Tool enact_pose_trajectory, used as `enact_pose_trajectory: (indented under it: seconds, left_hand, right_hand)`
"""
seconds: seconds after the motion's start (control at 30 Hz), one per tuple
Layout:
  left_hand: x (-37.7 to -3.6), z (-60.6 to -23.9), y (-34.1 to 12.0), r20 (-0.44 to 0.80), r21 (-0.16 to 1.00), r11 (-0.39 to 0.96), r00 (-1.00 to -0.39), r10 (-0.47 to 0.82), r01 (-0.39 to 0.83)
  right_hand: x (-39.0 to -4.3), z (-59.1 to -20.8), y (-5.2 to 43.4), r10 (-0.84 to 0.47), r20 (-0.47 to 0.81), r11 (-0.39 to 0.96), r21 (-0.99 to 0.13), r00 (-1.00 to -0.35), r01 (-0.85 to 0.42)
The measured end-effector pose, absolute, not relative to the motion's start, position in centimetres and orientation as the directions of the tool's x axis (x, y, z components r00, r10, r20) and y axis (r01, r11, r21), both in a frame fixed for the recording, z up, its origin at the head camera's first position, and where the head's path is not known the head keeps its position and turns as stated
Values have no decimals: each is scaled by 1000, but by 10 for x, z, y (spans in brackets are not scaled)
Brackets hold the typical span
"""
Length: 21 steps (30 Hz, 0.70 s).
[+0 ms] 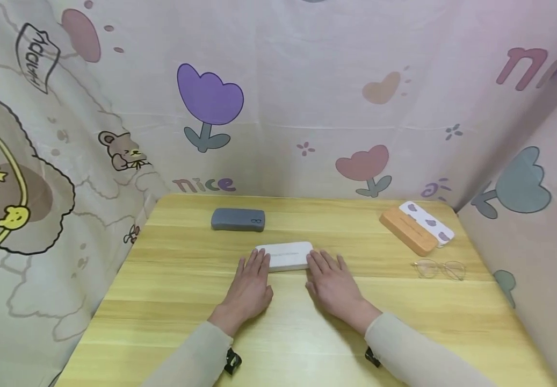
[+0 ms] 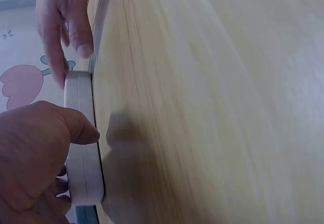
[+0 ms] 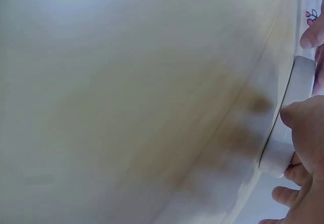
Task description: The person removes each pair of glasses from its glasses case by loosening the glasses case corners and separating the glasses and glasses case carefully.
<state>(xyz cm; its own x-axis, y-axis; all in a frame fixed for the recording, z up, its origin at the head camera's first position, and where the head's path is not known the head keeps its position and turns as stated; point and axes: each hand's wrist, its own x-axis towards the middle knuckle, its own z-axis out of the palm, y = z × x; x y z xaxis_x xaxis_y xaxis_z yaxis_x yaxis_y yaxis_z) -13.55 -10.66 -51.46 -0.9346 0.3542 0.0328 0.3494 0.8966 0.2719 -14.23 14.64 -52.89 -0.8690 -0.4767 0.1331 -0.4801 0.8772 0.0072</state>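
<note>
A white glasses case [image 1: 288, 258] lies closed on the wooden table, a thin seam running along its side in the left wrist view. My left hand [image 1: 248, 293] rests straight fingers on the case's left end. On its right end lie the outstretched fingers of my right hand [image 1: 334, 289]. In the left wrist view the left thumb [image 2: 83, 128] is beside the near side of the case. The right thumb [image 3: 292, 115] overlaps the near side in the right wrist view.
A grey-blue glasses case [image 1: 238, 220] lies behind on the left. At the back right, an orange case [image 1: 407, 231] lies against a white patterned piece [image 1: 428, 221], with thin-framed eyeglasses [image 1: 439, 269] in front. Printed curtains [image 1: 288, 80] surround the wooden table [image 1: 162, 322].
</note>
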Motion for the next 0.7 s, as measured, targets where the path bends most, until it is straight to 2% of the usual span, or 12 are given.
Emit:
enact_pose_trajectory:
  seconds: [0.13, 0.37, 0.7]
  left_hand:
    - [-133, -515, -100, 29, 270, 883, -920, 391, 384]
    - [-122, -516, -89, 44, 250, 849, -882, 469, 465]
    - [-109, -516, -85, 75, 216, 836, -862, 501, 504]
  right_hand:
    - [-134, -528, 161, -477, 191, 872, -22, -858, -489]
    - [-120, -525, 179, -503, 343, 839, -28, -793, -544]
    - [-102, -524, 188, -500, 396, 846, 31, -770, -533]
